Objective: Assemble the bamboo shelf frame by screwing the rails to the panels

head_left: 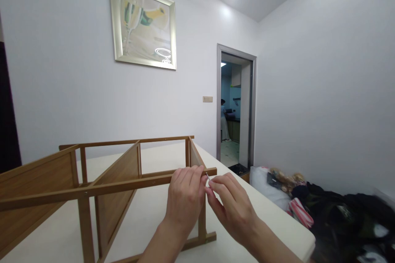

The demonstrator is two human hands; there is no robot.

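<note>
Wooden shelf frame (117, 186), on its side on the table (262, 213), its end by the table's right edge. Left hand (185, 197): fingers closed over the rail near its end; keep that brace firm. Right hand (234, 205): thumb and fingertips pinching a thin metal piece (207, 176); best held in line with its hole, turned gently.

A thin metal piece (207, 176) is pinched between the thumb and fingers of the right hand (236, 201), its tip at the wooden rail just ahead of the grip. Just left of the grip, the same rail is clasped near its end by the left hand (185, 197). Farther left, the wooden frame (117, 187) with its slanted panels is borne by a white table (247, 213). Dark clothes (342, 213) are heaped to the right. Beyond the grip, a person (225, 121) is seen through a doorway (237, 107).
</note>
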